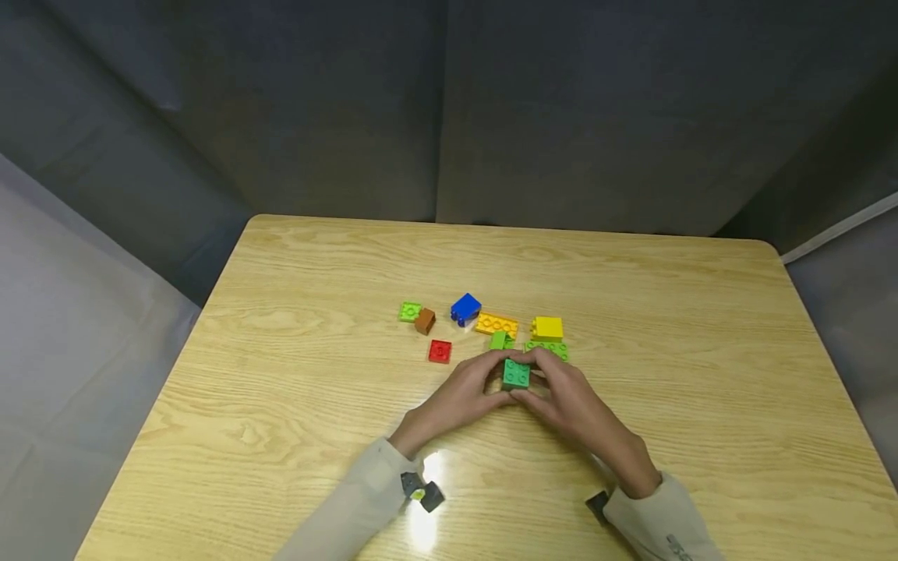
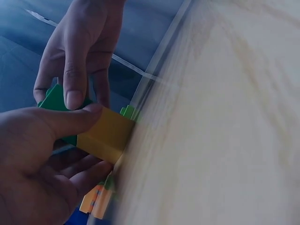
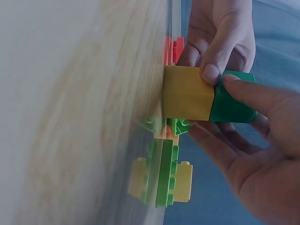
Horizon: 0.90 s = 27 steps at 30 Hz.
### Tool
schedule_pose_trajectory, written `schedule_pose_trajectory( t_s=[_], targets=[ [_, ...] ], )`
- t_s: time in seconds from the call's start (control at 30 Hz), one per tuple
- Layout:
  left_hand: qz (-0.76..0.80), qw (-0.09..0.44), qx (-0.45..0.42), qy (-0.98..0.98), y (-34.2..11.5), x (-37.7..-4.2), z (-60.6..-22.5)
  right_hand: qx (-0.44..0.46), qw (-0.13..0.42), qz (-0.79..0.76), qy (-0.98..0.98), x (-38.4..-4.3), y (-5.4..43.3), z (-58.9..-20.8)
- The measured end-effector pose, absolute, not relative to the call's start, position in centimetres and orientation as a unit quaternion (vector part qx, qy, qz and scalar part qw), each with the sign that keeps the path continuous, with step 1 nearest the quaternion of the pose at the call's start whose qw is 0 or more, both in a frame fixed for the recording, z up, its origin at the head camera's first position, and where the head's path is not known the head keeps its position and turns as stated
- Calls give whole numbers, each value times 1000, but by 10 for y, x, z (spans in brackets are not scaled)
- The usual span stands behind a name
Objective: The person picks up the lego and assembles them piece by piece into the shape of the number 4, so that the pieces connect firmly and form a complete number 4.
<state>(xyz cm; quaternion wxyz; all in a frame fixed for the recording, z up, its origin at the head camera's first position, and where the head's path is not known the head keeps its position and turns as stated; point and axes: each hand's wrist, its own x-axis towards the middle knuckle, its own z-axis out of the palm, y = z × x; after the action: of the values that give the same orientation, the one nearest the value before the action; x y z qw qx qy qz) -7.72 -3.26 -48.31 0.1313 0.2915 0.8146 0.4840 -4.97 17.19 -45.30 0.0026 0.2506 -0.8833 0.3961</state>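
Observation:
Both hands meet around a green brick (image 1: 516,375) stacked on a yellow brick (image 3: 187,93); the yellow one stands on the table. My left hand (image 1: 463,396) pinches the stack from the left, its thumb (image 2: 79,120) lying over the seam. From the right, my right hand (image 1: 570,392) grips the green brick, thumb pressed on its near face. Just beyond the fingers are a light green piece (image 1: 500,340) and a flat light green brick (image 1: 554,347). In the head view the lower yellow brick is hidden under the green one.
Behind the hands lie an orange flat brick (image 1: 496,324), a blue brick (image 1: 465,308) and another yellow brick (image 1: 547,328). Left of these are a red piece (image 1: 440,351), a brown brick (image 1: 425,321) and a small light green plate (image 1: 410,312). A dark curtain (image 1: 561,117) hangs behind the table.

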Motion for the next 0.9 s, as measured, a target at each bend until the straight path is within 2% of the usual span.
schedule_pose_trajectory(
  t_s=[0.13, 0.37, 0.7, 0.9],
  targets=[
    [521, 134, 286, 793, -32, -79, -483, 248, 12, 381, -891, -51, 172, -452],
    [532, 149, 262, 792, -32, -82, -479, 217, -16, 396, -892, -52, 172, -451],
    [540, 159, 247, 789, -32, -82, -479, 181, -26, 403, -897, -52, 172, -445],
    [534, 164, 224, 799, -32, -80, -479, 197, -60, 395, -895, -55, 178, -442]
  ],
)
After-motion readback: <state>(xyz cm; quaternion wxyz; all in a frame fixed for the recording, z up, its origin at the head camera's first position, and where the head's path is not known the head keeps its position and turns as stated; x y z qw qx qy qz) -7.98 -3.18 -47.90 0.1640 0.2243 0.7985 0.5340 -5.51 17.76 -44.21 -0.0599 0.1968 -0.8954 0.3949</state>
